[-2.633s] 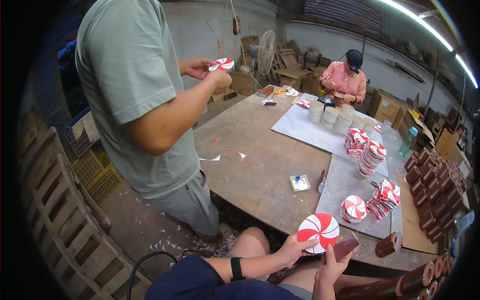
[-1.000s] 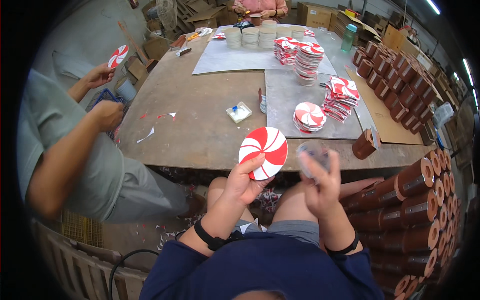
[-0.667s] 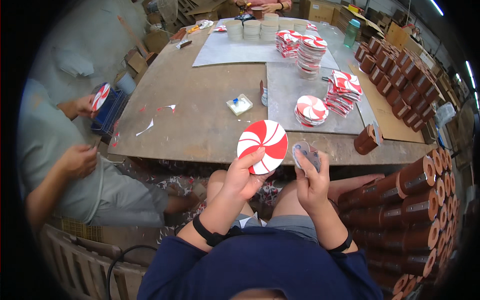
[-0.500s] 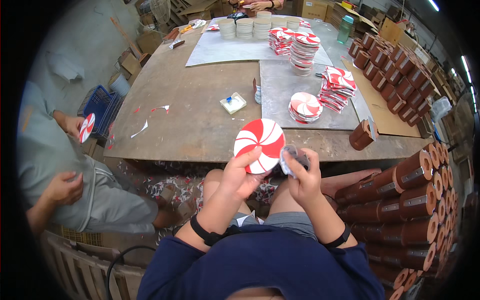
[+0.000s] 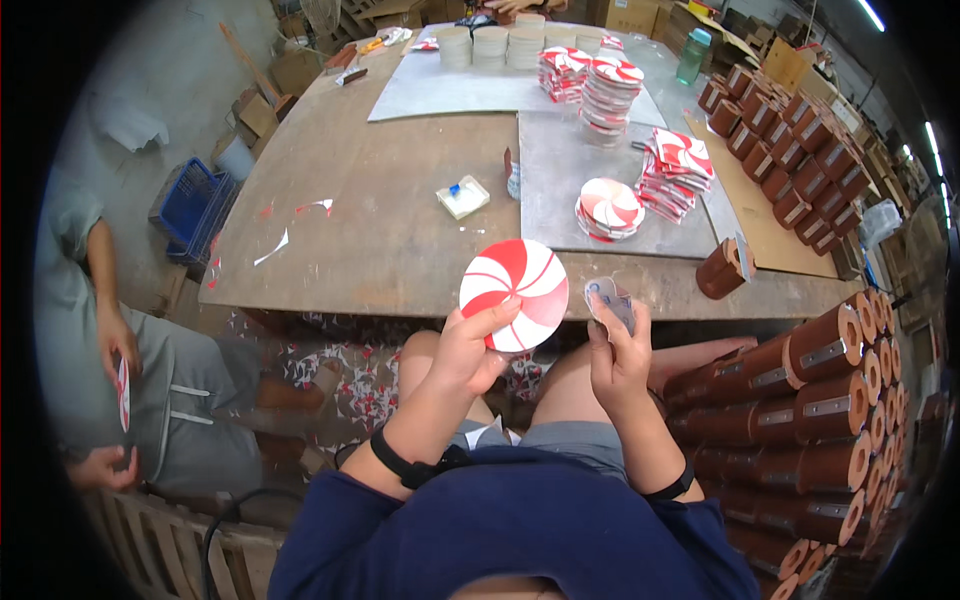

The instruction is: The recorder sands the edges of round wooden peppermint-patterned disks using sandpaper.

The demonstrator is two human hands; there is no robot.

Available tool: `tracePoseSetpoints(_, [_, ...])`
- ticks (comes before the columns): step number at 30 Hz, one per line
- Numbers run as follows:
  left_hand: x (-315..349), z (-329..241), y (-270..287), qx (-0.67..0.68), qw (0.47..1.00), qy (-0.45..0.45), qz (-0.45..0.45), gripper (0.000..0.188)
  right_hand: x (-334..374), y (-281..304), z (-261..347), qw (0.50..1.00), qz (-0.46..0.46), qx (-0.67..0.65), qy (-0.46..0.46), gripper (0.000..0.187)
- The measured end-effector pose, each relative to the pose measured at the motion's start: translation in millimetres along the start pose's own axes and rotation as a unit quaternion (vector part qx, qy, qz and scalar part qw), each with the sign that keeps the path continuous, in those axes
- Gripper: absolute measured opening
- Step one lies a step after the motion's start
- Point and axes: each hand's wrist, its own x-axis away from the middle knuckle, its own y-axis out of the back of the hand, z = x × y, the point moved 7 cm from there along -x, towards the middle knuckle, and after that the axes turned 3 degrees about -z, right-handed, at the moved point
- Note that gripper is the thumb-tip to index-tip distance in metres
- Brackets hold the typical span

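Observation:
My left hand is closed on a round disc with a red and white swirl face, thumb on the front and fingers behind. The disc is tilted up above the table's near edge. In my right hand a small folded grey sheet with bluish marks on it, which looks like sandpaper, is pinched between thumb and fingers. A gap separates it from the disc's right edge. On the metal sheet beyond lies a low pile of swirl discs, beside a taller stack of untrimmed swirl pieces.
A co-worker at the left holds another swirl disc. On the table are a small white dish, paper scraps, plain disc stacks and a brown cylinder. Brown cylinders are piled close to my right.
My right hand has drawn the grey sheet away to the right from the disc's edge. My left hand has shifted slightly left with the disc. The co-worker's disc is lower now.

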Motion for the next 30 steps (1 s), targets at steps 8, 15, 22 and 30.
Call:
tracePoseSetpoints(8, [0.2, -0.5, -1.1, -0.012, 0.999, 0.024, 0.03, 0.036, 5.0, -1.0, -19.9, 1.0, -0.005, 0.008, -0.006, 0.048])
tracePoseSetpoints(15, [2.9, 2.4, 1.5, -0.025, 0.999, 0.029, 0.031, 0.039, 0.8, -5.7, -3.3, 0.999, 0.04, 0.022, 0.018, 0.033])
tracePoseSetpoints(22, [0.3, 6.9, 2.5, -0.057, 0.996, 0.042, 0.06, 0.039, 3.6, 3.5, 26.6, 0.996, 0.022, -0.015, 0.089, 0.048])
tracePoseSetpoints(30, [1.3, 1.0, -1.3, -0.047, 0.996, 0.052, 0.062, 0.036, 2.5, 10.5, 25.4, 0.993, -0.033, -0.056, 0.101, 0.047])
